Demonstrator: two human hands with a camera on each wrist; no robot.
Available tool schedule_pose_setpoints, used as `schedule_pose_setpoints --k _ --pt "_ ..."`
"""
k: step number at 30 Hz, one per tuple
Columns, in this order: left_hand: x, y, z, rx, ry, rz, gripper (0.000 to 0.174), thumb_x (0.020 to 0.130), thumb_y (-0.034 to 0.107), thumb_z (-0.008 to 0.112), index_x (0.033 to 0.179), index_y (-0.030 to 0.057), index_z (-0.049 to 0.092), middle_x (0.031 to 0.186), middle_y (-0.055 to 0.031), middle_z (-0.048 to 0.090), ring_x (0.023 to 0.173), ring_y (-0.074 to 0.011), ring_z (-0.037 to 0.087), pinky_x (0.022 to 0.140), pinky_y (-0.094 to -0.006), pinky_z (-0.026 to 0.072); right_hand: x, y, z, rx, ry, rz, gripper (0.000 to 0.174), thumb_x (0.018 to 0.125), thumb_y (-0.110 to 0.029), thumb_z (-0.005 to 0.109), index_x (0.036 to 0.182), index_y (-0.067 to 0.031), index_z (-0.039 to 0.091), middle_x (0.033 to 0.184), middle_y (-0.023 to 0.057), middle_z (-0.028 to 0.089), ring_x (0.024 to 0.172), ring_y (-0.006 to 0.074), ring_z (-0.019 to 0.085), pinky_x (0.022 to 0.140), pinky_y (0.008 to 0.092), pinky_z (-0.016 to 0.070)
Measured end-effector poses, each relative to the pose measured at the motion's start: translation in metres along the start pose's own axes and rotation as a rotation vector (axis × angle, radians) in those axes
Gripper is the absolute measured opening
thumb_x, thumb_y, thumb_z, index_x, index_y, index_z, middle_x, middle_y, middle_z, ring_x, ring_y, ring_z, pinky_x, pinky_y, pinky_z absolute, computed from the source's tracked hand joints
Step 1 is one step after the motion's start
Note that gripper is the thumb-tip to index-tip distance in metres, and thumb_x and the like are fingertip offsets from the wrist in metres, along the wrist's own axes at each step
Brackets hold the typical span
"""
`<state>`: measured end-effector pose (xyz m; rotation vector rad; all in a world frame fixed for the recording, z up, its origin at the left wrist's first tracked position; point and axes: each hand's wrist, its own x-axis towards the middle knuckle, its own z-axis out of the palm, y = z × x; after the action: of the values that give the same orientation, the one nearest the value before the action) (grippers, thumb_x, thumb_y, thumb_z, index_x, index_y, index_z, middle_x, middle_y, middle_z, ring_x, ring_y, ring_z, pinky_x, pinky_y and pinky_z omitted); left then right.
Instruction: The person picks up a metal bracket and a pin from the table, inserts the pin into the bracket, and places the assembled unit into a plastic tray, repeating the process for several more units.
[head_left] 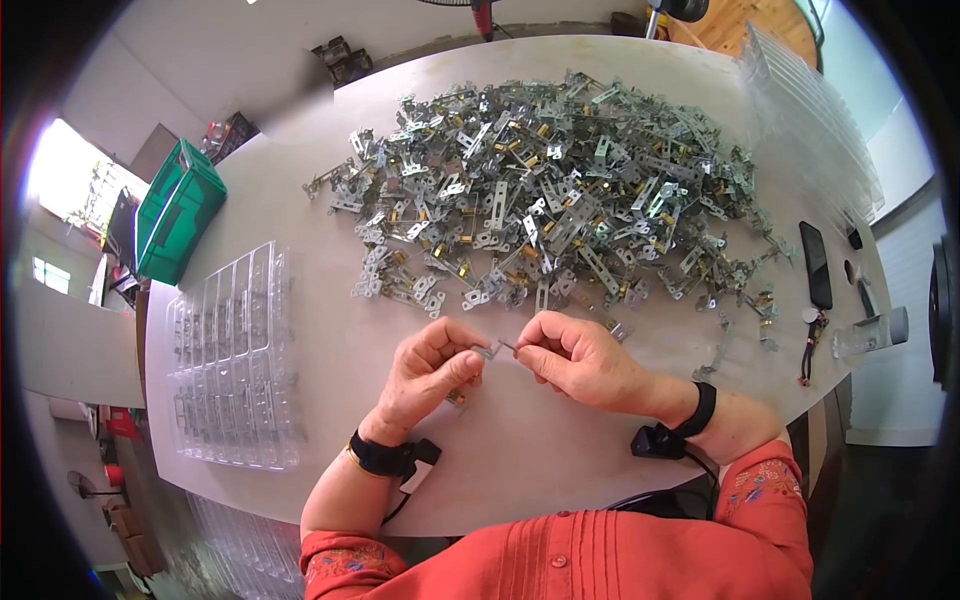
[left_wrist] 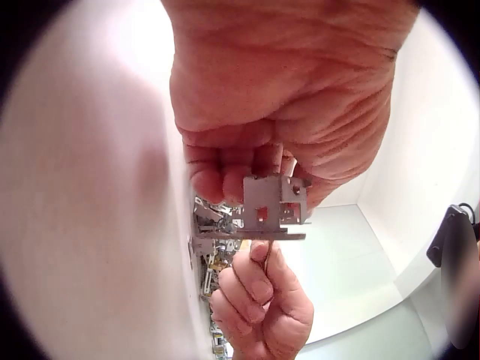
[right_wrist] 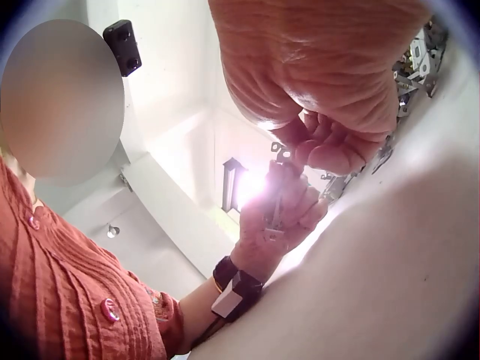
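Note:
Near the table's front, my left hand (head_left: pixel 425 370) pinches a small bent metal bracket (left_wrist: pixel 261 202) between thumb and fingers. The left wrist view shows its square holes and a flat plate along its lower side. Facing it, my right hand (head_left: pixel 585 365) pinches a thin metal piece (left_wrist: pixel 269 256) between thumb and forefinger, its tip right at the bracket's plate. The curled fingers hide most of that thin piece. A brass-coloured part (head_left: pixel 456 398) shows just under the left hand. Beyond both hands spreads a big heap of metal brackets (head_left: pixel 560 215), some with brass bits.
To the left lies a clear compartment tray (head_left: pixel 272 340) with rows of metal parts. A green crate (head_left: pixel 185 225) stands behind it. Stacked clear trays (head_left: pixel 815 125) occupy the back right; a phone (head_left: pixel 816 265) and a clear cup-like container (head_left: pixel 865 337) lie along the right edge.

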<state>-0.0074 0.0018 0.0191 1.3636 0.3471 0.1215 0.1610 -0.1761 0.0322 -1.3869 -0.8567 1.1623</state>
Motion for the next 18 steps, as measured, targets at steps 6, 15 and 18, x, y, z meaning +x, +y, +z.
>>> schedule_pose_setpoints --k 6,15,18 --pt "-0.002 0.0 0.005 0.084 -0.059 -0.033 0.028 0.096 0.022 0.07 0.112 0.0011 0.062 0.083 -0.0002 0.064 0.071 -0.0043 0.058 0.061 -0.0197 0.0482 -0.001 -0.003 0.0 0.005 -0.024 0.097 0.01 0.102 -0.011 0.056 0.11 -0.0061 0.056 0.078 -0.0027 0.058 0.069 0.0049 0.053 0.061 0.0231 0.0441" --pt "-0.002 -0.001 0.01 0.214 -0.083 -0.025 0.023 0.092 0.014 0.073 0.109 0.0013 0.064 0.086 -0.0003 0.064 0.071 -0.0057 0.055 0.062 -0.0221 0.0446 0.005 0.014 -0.006 0.159 -0.164 0.137 0.021 0.104 -0.011 0.045 0.122 -0.0018 0.052 0.098 0.0054 0.06 0.081 0.0117 0.062 0.071 0.0294 0.0551" --pt "-0.002 -0.003 0.012 0.377 -0.083 0.083 0.022 0.09 0.013 0.075 0.106 0.0018 0.065 0.088 -0.0001 0.066 0.072 -0.0063 0.055 0.064 -0.0234 0.0447 0.006 0.007 -0.007 0.198 -0.165 0.2 0.02 0.103 -0.016 0.052 0.118 -0.0023 0.053 0.096 0.0057 0.061 0.08 0.0122 0.064 0.071 0.0299 0.0561"
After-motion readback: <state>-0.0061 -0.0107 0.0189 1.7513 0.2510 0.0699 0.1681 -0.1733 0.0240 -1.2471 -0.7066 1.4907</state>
